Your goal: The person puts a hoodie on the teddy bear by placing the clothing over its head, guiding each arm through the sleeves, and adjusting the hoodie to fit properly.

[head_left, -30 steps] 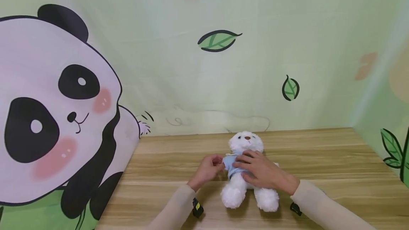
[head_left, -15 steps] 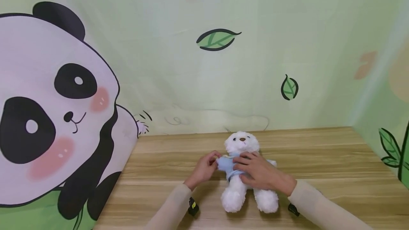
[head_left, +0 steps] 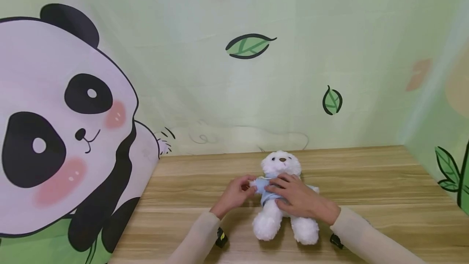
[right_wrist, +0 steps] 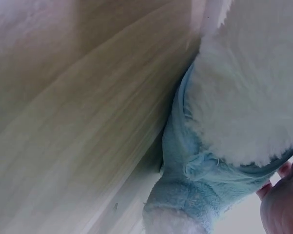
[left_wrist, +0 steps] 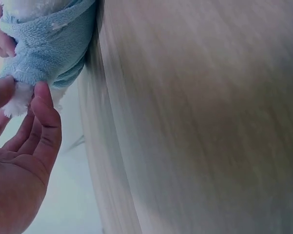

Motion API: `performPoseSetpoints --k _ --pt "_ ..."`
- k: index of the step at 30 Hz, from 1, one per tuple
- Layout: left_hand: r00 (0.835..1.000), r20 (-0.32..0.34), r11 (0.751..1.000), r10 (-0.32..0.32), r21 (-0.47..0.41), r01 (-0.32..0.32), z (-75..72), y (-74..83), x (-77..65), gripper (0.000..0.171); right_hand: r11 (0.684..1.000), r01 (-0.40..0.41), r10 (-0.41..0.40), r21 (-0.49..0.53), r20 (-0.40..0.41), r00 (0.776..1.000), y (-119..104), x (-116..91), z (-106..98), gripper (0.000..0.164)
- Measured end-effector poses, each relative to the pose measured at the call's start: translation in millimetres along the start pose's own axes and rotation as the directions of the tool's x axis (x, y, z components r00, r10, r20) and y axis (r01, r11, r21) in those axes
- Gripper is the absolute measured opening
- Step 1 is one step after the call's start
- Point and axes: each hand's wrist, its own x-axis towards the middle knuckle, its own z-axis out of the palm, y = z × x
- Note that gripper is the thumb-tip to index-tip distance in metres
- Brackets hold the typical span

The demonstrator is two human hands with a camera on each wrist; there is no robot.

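Note:
A white plush teddy bear [head_left: 281, 163] in a light blue shirt [head_left: 261, 185] lies on its back, head toward the wall. My left hand [head_left: 235, 194] is at its arm on the left side. In the left wrist view, thumb and forefinger pinch the blue sleeve [left_wrist: 31, 68] at its end, where the white paw [left_wrist: 19, 99] pokes out between them. Across the bear's belly rests my right hand [head_left: 302, 197], fingers spread over the shirt. The right wrist view shows white belly fur [right_wrist: 244, 97] below the shirt hem, and the other sleeve [right_wrist: 185, 195].
The bear lies on a wood-grain table [head_left: 183, 199]. Behind stands a pale green wall cloth [head_left: 176, 72] printed with leaves and a large panda [head_left: 69, 125]. Small black objects [head_left: 221, 238] show beside both forearms.
The bear's head tipped left and has swung back right. Its sleeve has shifted slightly, and white paw fur now shows at the sleeve's end by my left fingers. My right hand stays on the belly.

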Motion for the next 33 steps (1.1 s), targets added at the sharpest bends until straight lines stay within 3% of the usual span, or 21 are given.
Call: performPoseSetpoints --k 4,10,18,20,23,28,33 --pt "1.000 -0.004 0.997 0.028 0.074 -0.028 0.8 2.5 -0.1 0.019 1.000 0.001 -0.001 0.007 -0.003 1.000 -2.0 2.2 1.5 0.034" --pt "0.997 -0.016 0.992 0.070 0.111 -0.068 3.4 3.3 -0.3 0.032 1.000 0.011 -0.010 0.021 -0.024 1.000 -2.8 4.0 5.4 0.026" --pt "0.999 -0.047 1.000 -0.021 0.004 0.021 2.9 0.4 -0.8 0.028 1.000 0.005 -0.004 0.028 -0.028 1.000 -3.9 3.6 3.7 0.012" --pt "0.998 -0.031 0.998 -0.051 -0.038 0.049 1.6 2.3 -0.8 0.025 1.000 0.005 -0.004 0.028 -0.024 1.000 -4.3 3.1 2.4 0.018" --pt "0.998 0.003 0.997 -0.069 -0.033 0.069 0.1 5.4 -0.6 0.025 1.000 0.002 -0.002 0.017 -0.009 1.000 -4.8 2.8 1.0 0.032" --pt "1.000 0.003 0.996 -0.013 0.094 0.013 1.0 5.8 0.7 0.018 1.000 0.004 -0.004 0.003 0.016 1.000 -5.4 4.6 0.6 0.033" --pt "0.999 -0.043 0.993 0.034 0.118 -0.029 2.5 4.7 0.3 0.024 0.999 0.004 -0.005 0.032 0.007 1.000 -7.0 7.7 0.4 0.022"
